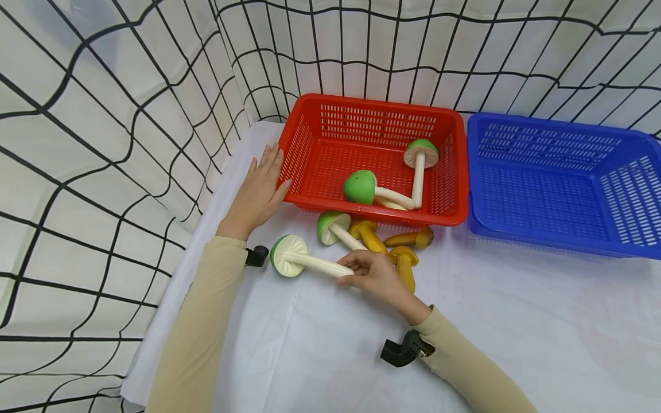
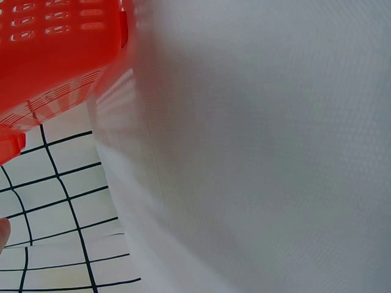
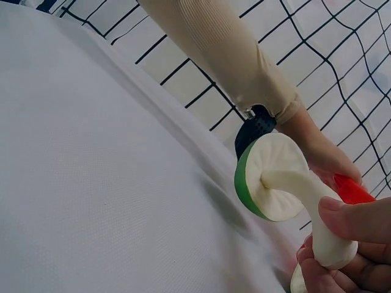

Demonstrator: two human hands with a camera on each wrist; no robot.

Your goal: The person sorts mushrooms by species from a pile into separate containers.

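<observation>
White cloth [image 1: 310, 355] covers a work surface fenced by black netting [image 1: 51, 338]. In the foreground, a person's right hand [image 1: 374, 278] pinches a green-capped mushroom [image 1: 315, 263] by the foot of its stem, thumb against fingers; the slim stem likely suits a light grip, leaving the broad cap free to the hand's left. Just beyond the fingers lies a second green mushroom [image 1: 333, 228], beside two yellow mushrooms [image 1: 370, 236] and a brown-tipped one [image 1: 411, 237], bunched close, within easy reach. Ahead and to the left, the left hand [image 1: 255, 192], fingers extended and thumb apart, rests at the left end of a red basket [image 1: 335, 155], seemingly to steady it. Two more green-capped mushrooms [image 1: 360, 187] lie inside, beyond the right hand. Farther right of both hands, a blue basket [image 1: 542, 189] sits alongside the red one, perhaps to keep both accessible.
</observation>
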